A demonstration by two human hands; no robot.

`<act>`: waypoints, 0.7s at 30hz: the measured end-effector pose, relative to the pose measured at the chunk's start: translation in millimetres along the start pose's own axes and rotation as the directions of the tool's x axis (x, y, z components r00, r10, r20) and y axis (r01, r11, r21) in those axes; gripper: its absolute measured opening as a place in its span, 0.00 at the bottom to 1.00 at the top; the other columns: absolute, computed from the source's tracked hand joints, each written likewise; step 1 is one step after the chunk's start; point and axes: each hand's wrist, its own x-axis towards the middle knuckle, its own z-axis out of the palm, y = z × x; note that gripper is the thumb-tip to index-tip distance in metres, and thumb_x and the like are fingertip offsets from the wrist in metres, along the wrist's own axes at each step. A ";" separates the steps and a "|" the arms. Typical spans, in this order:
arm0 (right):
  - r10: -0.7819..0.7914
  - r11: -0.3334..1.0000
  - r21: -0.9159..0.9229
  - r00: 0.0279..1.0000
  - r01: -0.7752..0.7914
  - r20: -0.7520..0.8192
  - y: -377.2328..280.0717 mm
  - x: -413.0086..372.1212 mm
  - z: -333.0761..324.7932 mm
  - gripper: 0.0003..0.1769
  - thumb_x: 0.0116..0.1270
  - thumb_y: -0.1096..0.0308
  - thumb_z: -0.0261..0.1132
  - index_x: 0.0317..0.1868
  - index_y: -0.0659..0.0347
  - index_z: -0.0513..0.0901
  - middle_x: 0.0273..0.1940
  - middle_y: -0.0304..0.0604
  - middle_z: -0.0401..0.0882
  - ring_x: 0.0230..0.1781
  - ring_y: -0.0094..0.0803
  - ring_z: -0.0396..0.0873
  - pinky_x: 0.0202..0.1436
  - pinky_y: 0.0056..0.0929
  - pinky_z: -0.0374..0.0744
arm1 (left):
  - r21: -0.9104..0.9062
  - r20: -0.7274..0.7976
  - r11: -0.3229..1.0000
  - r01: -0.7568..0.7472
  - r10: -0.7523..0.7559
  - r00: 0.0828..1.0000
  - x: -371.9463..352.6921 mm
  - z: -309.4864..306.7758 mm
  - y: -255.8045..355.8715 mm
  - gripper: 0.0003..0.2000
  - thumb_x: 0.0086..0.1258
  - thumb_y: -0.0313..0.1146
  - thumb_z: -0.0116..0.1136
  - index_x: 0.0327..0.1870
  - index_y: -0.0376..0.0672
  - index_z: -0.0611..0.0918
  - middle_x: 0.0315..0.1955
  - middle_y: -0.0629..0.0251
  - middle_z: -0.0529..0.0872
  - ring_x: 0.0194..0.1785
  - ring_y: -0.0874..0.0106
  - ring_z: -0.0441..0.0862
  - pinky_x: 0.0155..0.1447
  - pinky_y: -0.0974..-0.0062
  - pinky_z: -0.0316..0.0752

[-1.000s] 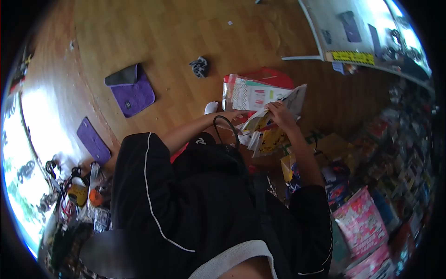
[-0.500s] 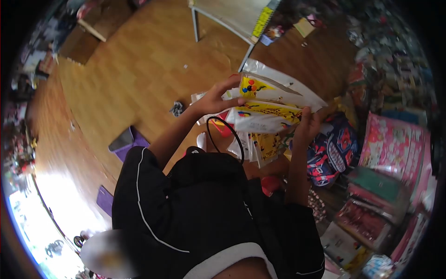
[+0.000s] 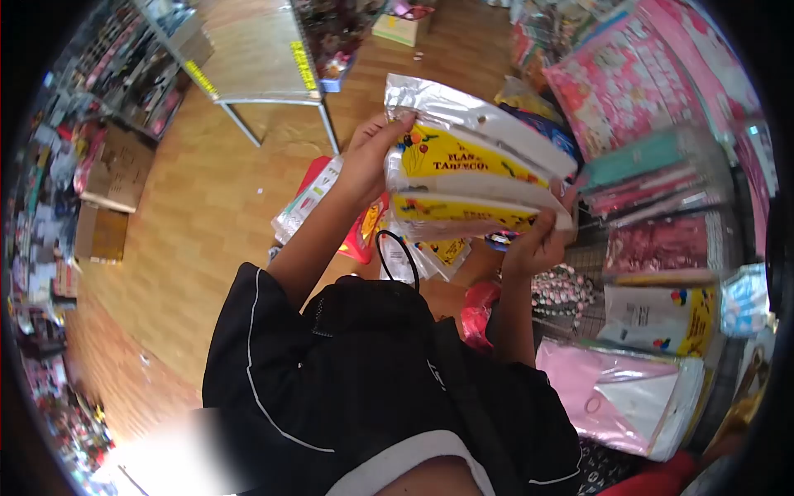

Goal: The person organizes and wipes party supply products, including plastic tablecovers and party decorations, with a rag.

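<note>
White packs with yellow labels printed like plastic tablecovers are held up in front of me. My left hand (image 3: 374, 157) is closed on the left edge of the upper tablecover pack (image 3: 471, 157), thumb on its front. My right hand (image 3: 536, 241) grips the lower right corner of the lower tablecover pack (image 3: 451, 221), fingers bent round it. The two packs spread apart like a fan, with a clear plastic edge on top. Below them, more flat packs (image 3: 405, 258) with yellow parts and a red packet (image 3: 354, 236) lie near the floor, partly hidden.
To my right, a rack holds a pink patterned pack (image 3: 624, 91), a teal pack (image 3: 641, 169), a white and yellow pack (image 3: 653, 318) and a pink pack (image 3: 612, 388). A metal-legged table (image 3: 248, 50) stands ahead on the wooden floor. Cardboard boxes (image 3: 116, 169) sit at left.
My view has turned to the right, showing more of the rack. The packs are tilted so their label faces me more, and both hands still hold them.
</note>
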 end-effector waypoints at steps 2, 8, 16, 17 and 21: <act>-0.032 0.999 -0.015 0.996 0.031 -0.083 -7.0 -2.5 -29.8 0.17 0.69 0.67 0.45 0.45 0.78 0.67 0.45 0.58 0.74 0.41 0.38 0.77 0.46 0.29 0.74 | 0.009 0.003 1.000 -0.030 0.030 1.000 9.8 16.8 -3.8 0.09 0.66 0.33 0.49 0.40 0.37 0.77 0.35 0.64 0.82 0.37 0.76 0.79 0.43 0.79 0.74; -0.118 0.993 -0.052 0.960 0.108 -0.255 -43.0 24.0 -66.5 0.14 0.69 0.66 0.45 0.42 0.72 0.68 0.21 0.47 0.72 0.15 0.24 0.67 0.21 0.19 0.68 | 0.109 0.131 0.990 -0.085 0.071 0.989 26.4 59.2 -35.5 0.11 0.67 0.35 0.49 0.46 0.40 0.75 0.38 0.66 0.80 0.42 0.77 0.76 0.46 0.79 0.71; 0.129 0.980 -0.076 0.876 -0.185 -0.464 -70.7 49.7 -78.0 0.10 0.66 0.69 0.53 0.38 0.71 0.73 0.32 0.40 0.76 0.30 0.20 0.71 0.34 0.18 0.71 | 0.141 0.306 0.982 0.127 -0.165 0.938 12.4 100.8 -74.8 0.13 0.68 0.34 0.47 0.49 0.38 0.73 0.36 0.69 0.78 0.38 0.80 0.73 0.45 0.81 0.68; 0.119 0.978 -0.093 0.872 -0.184 -0.475 -68.6 50.3 -79.2 0.10 0.66 0.69 0.53 0.38 0.71 0.73 0.32 0.40 0.76 0.30 0.20 0.71 0.34 0.18 0.71 | 0.136 0.320 0.981 0.139 -0.176 0.931 10.9 106.1 -69.4 0.13 0.68 0.34 0.47 0.49 0.38 0.73 0.36 0.69 0.78 0.38 0.80 0.73 0.45 0.81 0.68; 0.060 0.981 -0.121 0.836 -0.149 -0.545 -55.4 54.7 -84.6 0.12 0.65 0.68 0.55 0.39 0.72 0.75 0.37 0.43 0.73 0.35 0.21 0.71 0.36 0.19 0.70 | 0.047 0.367 0.983 0.178 -0.183 0.912 12.3 104.1 -70.8 0.12 0.68 0.33 0.47 0.49 0.39 0.73 0.40 0.67 0.78 0.42 0.78 0.74 0.48 0.79 0.70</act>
